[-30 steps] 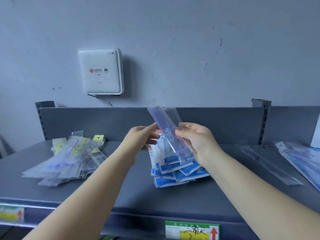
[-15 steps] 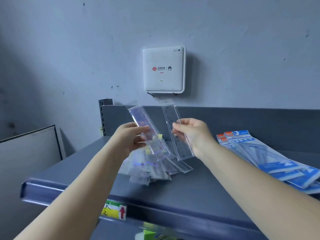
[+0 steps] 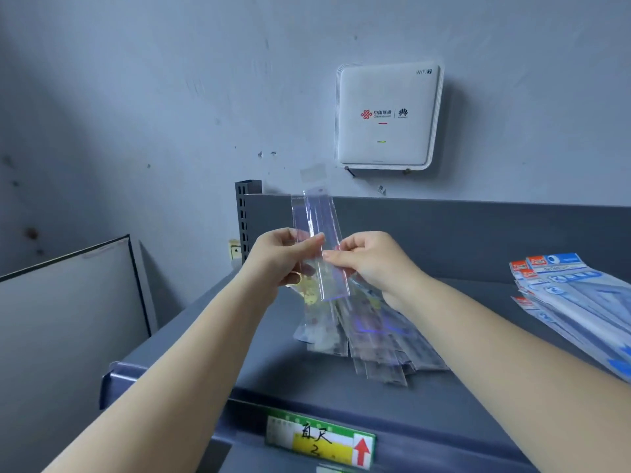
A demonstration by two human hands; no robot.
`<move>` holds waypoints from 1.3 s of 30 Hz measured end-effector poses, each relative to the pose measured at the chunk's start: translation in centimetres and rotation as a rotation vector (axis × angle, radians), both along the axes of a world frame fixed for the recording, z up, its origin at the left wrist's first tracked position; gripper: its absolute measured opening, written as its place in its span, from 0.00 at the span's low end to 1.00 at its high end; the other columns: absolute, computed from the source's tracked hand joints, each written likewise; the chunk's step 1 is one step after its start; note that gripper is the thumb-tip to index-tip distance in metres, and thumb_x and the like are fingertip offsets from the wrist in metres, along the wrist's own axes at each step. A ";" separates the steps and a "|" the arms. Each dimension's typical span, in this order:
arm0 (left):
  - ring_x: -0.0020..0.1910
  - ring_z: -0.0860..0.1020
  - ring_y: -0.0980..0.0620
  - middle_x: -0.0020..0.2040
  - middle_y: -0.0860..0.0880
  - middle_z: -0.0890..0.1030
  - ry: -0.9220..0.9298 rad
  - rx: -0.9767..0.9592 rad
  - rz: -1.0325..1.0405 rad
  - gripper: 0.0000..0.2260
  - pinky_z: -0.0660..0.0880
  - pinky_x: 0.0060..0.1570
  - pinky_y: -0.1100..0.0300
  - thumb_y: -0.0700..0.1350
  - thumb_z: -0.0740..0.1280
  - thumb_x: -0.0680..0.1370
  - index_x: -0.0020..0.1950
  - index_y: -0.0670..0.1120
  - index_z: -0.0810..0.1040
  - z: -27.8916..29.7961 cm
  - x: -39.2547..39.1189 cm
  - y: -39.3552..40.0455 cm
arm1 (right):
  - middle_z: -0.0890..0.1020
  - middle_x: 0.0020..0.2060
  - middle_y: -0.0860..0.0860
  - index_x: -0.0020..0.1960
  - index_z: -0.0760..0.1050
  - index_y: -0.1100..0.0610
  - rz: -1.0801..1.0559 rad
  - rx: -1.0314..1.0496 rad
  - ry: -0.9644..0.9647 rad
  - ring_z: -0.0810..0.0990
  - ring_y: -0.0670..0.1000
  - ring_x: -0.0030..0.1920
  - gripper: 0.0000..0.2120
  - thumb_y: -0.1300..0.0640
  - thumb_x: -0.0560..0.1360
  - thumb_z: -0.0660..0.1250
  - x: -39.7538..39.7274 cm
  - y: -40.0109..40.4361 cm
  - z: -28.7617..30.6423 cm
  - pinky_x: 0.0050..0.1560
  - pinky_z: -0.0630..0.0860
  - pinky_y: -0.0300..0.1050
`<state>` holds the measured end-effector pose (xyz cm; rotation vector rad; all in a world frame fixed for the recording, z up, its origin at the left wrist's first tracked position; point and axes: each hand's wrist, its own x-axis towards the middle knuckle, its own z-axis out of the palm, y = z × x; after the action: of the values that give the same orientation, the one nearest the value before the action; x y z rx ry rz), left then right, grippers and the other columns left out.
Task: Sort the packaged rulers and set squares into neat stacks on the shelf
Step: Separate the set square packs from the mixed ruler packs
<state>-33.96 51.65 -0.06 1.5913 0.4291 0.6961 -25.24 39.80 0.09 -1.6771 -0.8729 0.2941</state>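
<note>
Frame centre — left hand [image 3: 283, 257] and right hand [image 3: 372, 261] fingers pinch upright clear-sleeved transparent plastic rulers [image 3: 322, 240] above the grey metal shelf [image 3: 307, 380].

Above the ruler pile [image 3: 368, 339] on the shelf [image 3: 307, 387], the left hand [image 3: 276, 257] and right hand [image 3: 372, 261] together pinched two upright clear-sleeved rulers [image 3: 324, 240]; blue set-square packs [image 3: 577, 298] lay to the pile's right.

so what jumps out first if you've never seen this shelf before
Two bare hands, the left hand and the right hand, meet mid-frame over the grey shelf, pinching clear packaged rulers upright between them. Below lies a loose pile of rulers, with blue-and-white packets fanned out at the right. On the wall above hangs a white wifi box.
</note>
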 end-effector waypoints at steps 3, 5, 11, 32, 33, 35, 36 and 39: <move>0.20 0.74 0.57 0.28 0.54 0.80 -0.026 -0.038 -0.011 0.07 0.66 0.27 0.64 0.47 0.69 0.76 0.39 0.47 0.75 -0.6 0.4 0.8 | 0.77 0.28 0.48 0.37 0.76 0.58 -0.113 0.103 0.073 0.72 0.44 0.26 0.07 0.59 0.71 0.72 1.0 -0.6 0.2 0.33 0.70 0.33; 0.20 0.73 0.57 0.28 0.54 0.79 -0.042 -0.063 0.002 0.07 0.65 0.26 0.64 0.47 0.69 0.76 0.39 0.47 0.75 -0.9 0.7 1.3 | 0.78 0.29 0.49 0.37 0.77 0.58 -0.161 0.093 0.097 0.72 0.46 0.29 0.07 0.58 0.71 0.72 1.7 -1.4 0.2 0.35 0.69 0.37; 0.20 0.74 0.56 0.31 0.52 0.79 -0.069 -0.085 -0.019 0.07 0.67 0.24 0.66 0.47 0.69 0.75 0.41 0.46 0.76 -1.3 1.3 1.7 | 0.77 0.47 0.45 0.50 0.77 0.54 -0.286 -0.078 0.045 0.73 0.44 0.44 0.13 0.47 0.71 0.71 2.5 -1.9 -0.6 0.36 0.65 0.38; 0.54 0.75 0.45 0.59 0.47 0.75 0.393 0.842 0.182 0.13 0.72 0.53 0.54 0.41 0.61 0.75 0.59 0.49 0.76 0.4 4.9 -3.5 | 0.75 0.32 0.45 0.36 0.75 0.53 -0.346 -0.114 -0.136 0.71 0.44 0.34 0.09 0.62 0.73 0.64 4.5 -11.2 0.5 0.31 0.66 0.36; 0.54 0.74 0.45 0.58 0.48 0.75 0.392 0.886 0.187 0.13 0.71 0.54 0.54 0.41 0.61 0.75 0.58 0.50 0.76 0.7 5.3 -4.9 | 0.75 0.31 0.44 0.37 0.75 0.53 -0.363 -0.155 -0.217 0.71 0.44 0.34 0.08 0.62 0.73 0.64 4.8 -12.2 0.5 0.32 0.65 0.37; 0.55 0.74 0.45 0.57 0.49 0.75 0.393 1.020 0.203 0.12 0.67 0.55 0.55 0.43 0.61 0.76 0.58 0.50 0.75 1.2 6.3 -8.0 | 0.75 0.32 0.43 0.39 0.75 0.53 -0.421 -0.267 -0.411 0.73 0.46 0.37 0.06 0.61 0.72 0.63 5.4 -14.6 0.5 0.35 0.68 0.40; 0.55 0.74 0.45 0.56 0.50 0.75 0.383 1.093 0.211 0.12 0.65 0.55 0.55 0.44 0.61 0.76 0.59 0.50 0.75 1.3 7.0 -9.8 | 0.76 0.34 0.44 0.39 0.74 0.53 -0.450 -0.323 -0.505 0.74 0.48 0.39 0.05 0.61 0.72 0.62 5.8 -15.9 0.4 0.38 0.70 0.41; 0.56 0.74 0.46 0.57 0.51 0.76 0.334 1.254 0.187 0.13 0.64 0.55 0.56 0.47 0.61 0.77 0.61 0.50 0.73 1.5 9.4 -15.3 | 0.78 0.46 0.49 0.47 0.74 0.55 -0.534 -0.518 -0.735 0.76 0.53 0.49 0.05 0.57 0.74 0.61 7.1 -20.1 0.5 0.44 0.71 0.44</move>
<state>-24.59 36.35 1.44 2.9048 0.3955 0.9095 -18.11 19.65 0.58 -2.4918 -0.8607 -0.5447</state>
